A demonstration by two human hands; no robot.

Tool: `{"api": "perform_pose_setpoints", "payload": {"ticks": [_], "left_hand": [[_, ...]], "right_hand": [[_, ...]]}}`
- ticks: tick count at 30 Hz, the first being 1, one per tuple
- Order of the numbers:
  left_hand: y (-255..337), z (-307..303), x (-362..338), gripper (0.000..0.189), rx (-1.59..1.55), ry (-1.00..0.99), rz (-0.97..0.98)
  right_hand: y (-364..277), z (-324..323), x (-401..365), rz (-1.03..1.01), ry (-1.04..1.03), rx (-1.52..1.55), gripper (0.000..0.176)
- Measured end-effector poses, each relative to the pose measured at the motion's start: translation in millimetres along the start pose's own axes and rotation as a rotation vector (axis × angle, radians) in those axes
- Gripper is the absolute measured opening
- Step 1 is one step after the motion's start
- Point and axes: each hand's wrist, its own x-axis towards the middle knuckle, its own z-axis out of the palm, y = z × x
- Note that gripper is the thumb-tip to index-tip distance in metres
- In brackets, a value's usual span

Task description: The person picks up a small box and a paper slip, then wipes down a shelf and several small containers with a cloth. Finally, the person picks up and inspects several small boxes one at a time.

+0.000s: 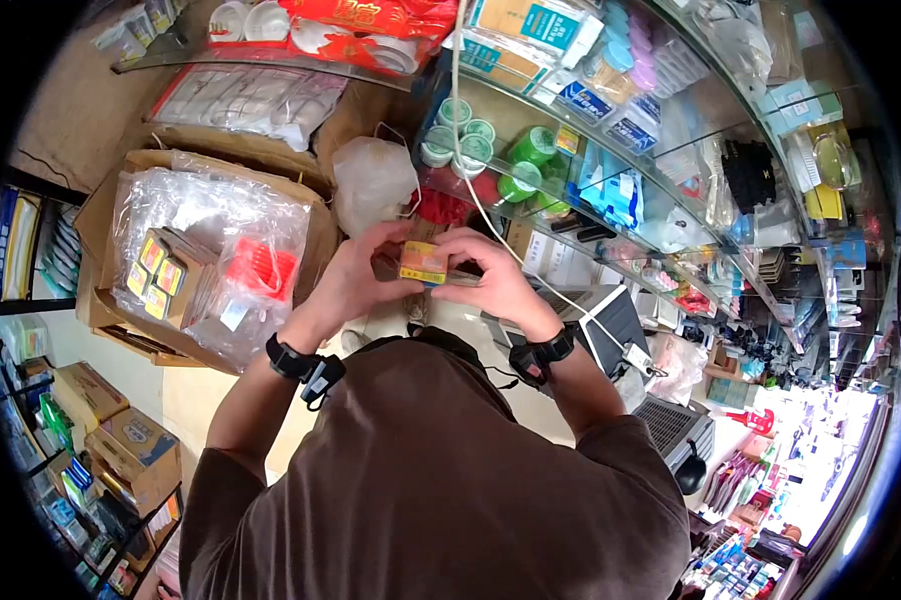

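Observation:
Between my two hands, in front of my chest, is a small yellow and orange box (424, 262). My left hand (356, 272) grips its left side with fingers and thumb. On the right side, my right hand (486, 275) pinches the box's edge, with the fingers curled round. A white plastic bag (375, 180) hangs just beyond my left hand. To the left stands an open cardboard box (99, 240) lined with clear plastic, holding a smaller carton of yellow-labelled packs (156, 272) and a red plastic item (261, 268).
Glass shelves (561, 100) carry green-lidded tubs (474, 152), green containers (531, 150) and blue packets (611, 190). A white cable (491, 215) runs down to a power strip (636, 357). Cardboard boxes (136, 450) sit on shelving at the lower left. A dark machine (611, 330) is at the right.

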Motion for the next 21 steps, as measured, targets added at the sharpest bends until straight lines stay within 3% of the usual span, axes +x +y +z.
{"api": "perform_pose_setpoints", "payload": {"ticks": [4, 7, 10, 12, 17, 21], "left_hand": [[1, 23, 27, 0.076, 0.167, -0.006, 0.055], [3, 31, 40, 0.068, 0.239, 0.051, 0.033], [9, 29, 43, 0.058, 0.291, 0.141, 0.082], [5, 19, 38, 0.053, 0.291, 0.166, 0.082], [-22, 7, 5, 0.034, 0.157, 0.284, -0.177], [-56, 3, -29, 0.03, 0.01, 0.47, -0.171]], "right_hand": [[6, -35, 1, 0.124, -0.086, -0.201, 0.043], [27, -74, 9, 0.113, 0.089, -0.392, 0.042], [67, -145, 28, 0.293, 0.35, -0.739, 0.036], [104, -189, 40, 0.304, 0.42, -0.891, 0.036], [171, -226, 69, 0.643, 0.236, -1.128, 0.042], [180, -224, 69, 0.658, 0.147, -1.152, 0.043]]}}
